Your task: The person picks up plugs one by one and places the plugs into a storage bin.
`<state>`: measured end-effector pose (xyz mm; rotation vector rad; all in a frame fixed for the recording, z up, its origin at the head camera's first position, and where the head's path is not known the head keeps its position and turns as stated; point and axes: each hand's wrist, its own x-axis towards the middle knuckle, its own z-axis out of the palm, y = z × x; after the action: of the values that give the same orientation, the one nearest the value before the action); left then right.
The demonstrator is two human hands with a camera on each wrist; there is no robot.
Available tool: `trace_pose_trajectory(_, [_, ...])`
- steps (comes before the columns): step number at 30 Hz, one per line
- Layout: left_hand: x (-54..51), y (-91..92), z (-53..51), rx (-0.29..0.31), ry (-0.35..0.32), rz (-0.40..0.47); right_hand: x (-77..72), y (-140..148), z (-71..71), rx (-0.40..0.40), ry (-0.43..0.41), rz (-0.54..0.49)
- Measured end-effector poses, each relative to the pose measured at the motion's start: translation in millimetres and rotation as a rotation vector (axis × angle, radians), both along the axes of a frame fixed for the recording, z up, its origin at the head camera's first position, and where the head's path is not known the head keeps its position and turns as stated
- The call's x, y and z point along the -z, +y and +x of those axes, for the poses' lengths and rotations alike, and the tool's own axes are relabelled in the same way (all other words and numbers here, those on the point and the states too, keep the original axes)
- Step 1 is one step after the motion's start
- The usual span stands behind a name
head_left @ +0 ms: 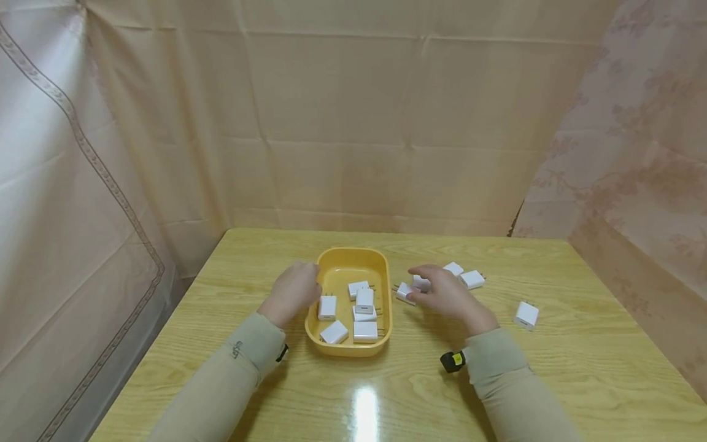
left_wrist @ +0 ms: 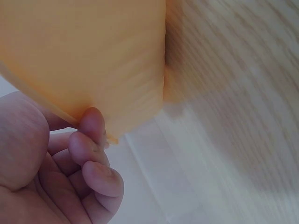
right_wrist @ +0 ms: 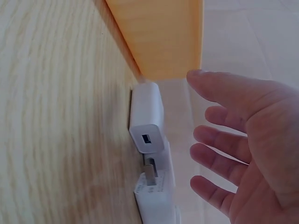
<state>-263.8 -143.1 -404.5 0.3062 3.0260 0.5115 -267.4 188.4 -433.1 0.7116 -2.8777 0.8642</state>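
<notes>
White charger point(head_left: 406, 293): just beside the right thumb, on its tray side, flat on the table. Prongs point left at the tray, USB port end faces back toward the right hand; long axis runs roughly left-right, slightly skewed.
Right hand point(head_left: 448, 296): thumb and fingers apart, a wide gap, nothing held. In the wrist view it stands clear of the chargers.
Left hand point(head_left: 295, 290): fingers curled, clamped on the rim of the yellow tray point(head_left: 349, 351) at its left side.
Second charger point(right_wrist: 156, 198): beyond the first as seen from the tray, by the right fingers. Prongs aim at the first charger's port end.
Far-side pair: charger point(head_left: 454, 268) just past the right fingers, partly hidden; charger point(head_left: 472, 280) beside it, prongs out to the right.
Loner charger point(head_left: 527, 315): well right of the right hand, prongs pointing away from the person, port end toward them.
Tray load: six chargers between the hands, mixed headings. Top charger point(head_left: 364, 299) lies across another, port end toward the person; front charger point(head_left: 365, 331) has prongs right.
Wood table point(head_left: 596, 368): under everything, both sides of the hands.
</notes>
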Motion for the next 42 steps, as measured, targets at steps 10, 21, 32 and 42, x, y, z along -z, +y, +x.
trace_pose_trajectory(10, [-0.6, -2.3, 1.3, 0.006, 0.010, -0.031, 9.2, -5, 1.9, -0.017, -0.034, -0.046])
trace_pose_trajectory(21, [-2.0, -4.7, 4.1, -0.001, 0.007, -0.038, 17.4, -11, 2.8, -0.025, 0.013, -0.019])
trace_pose_trajectory(32, [1.4, -4.7, 3.7, -0.003, 0.004, -0.035, 24.2, -13, 2.2, -0.030, 0.056, 0.029])
trace_pose_trajectory(42, [2.8, -3.3, 1.9, -0.006, -0.010, -0.019, 27.9, -14, 2.8, -0.012, 0.103, 0.087])
